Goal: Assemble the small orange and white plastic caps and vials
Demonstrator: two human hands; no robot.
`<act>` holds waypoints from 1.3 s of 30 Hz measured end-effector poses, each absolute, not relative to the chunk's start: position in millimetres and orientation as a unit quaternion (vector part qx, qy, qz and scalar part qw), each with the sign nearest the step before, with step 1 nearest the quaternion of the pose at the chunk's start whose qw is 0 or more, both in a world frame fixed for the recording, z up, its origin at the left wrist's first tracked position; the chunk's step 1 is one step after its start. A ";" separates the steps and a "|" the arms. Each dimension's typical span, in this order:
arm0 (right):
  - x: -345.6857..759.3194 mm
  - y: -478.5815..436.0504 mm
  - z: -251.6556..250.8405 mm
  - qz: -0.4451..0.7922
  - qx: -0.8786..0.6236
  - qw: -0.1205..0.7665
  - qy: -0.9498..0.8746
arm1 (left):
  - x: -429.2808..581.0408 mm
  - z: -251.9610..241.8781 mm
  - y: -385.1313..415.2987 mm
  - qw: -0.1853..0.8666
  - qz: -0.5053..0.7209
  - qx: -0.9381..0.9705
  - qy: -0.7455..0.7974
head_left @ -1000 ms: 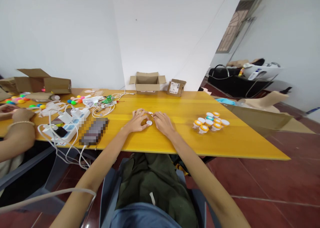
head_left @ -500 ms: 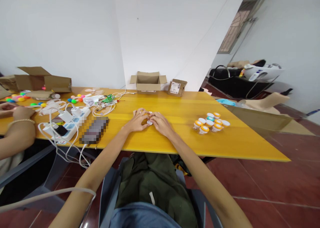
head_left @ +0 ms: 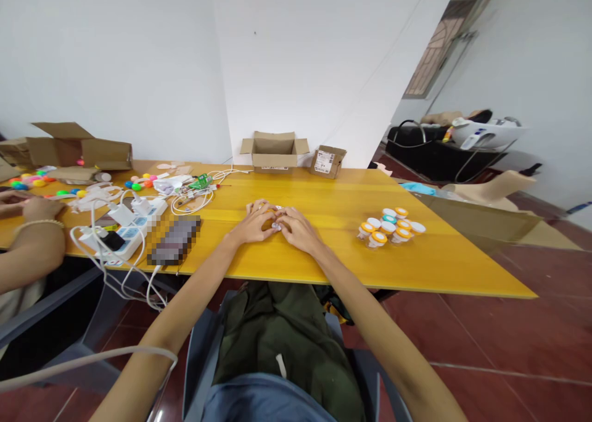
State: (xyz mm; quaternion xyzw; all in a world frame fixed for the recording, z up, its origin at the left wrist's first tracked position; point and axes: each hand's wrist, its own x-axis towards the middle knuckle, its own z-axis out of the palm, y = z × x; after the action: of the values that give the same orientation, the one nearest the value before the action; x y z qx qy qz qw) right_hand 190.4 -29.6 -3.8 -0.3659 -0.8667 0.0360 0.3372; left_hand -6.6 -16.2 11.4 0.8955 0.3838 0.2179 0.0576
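Observation:
Both hands meet over the middle of the yellow table [head_left: 342,261]. My left hand [head_left: 254,223] curls its fingers around a small clear object [head_left: 276,226], mostly covered by the fingers. From the other side my right hand [head_left: 296,227] closes on the same thing, its fingertips almost touching the left ones. What exactly the object is cannot be made out. To the right of my hands stands a group of several small clear jars with orange, white and teal lids [head_left: 388,227].
A power strip [head_left: 134,231] with white cables and a blurred phone [head_left: 176,240] lie left. An open cardboard box [head_left: 274,161] and a smaller box [head_left: 327,162] stand at the back. Another person's hands [head_left: 41,209] are at the far left, near coloured balls [head_left: 34,180].
My fingers have shifted very slightly around the small object. The jars and boxes stay where they were.

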 end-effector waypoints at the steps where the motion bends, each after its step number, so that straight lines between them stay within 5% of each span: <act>1: 190.7 -29.6 -4.1 0.034 -0.366 0.337 -0.867 | -6.7 11.2 -16.1 0.058 0.218 0.895 0.384; 39: 189.3 -9.7 -19.5 0.163 -0.361 0.435 -0.809 | -5.8 11.7 -16.3 0.049 0.223 0.897 0.378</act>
State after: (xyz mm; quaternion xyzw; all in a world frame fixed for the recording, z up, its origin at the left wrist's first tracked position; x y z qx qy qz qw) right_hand 189.3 -9.7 -19.5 -0.3609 -0.8090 0.1625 0.4346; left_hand -5.8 -16.3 11.7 0.8971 0.3783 0.2229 0.0487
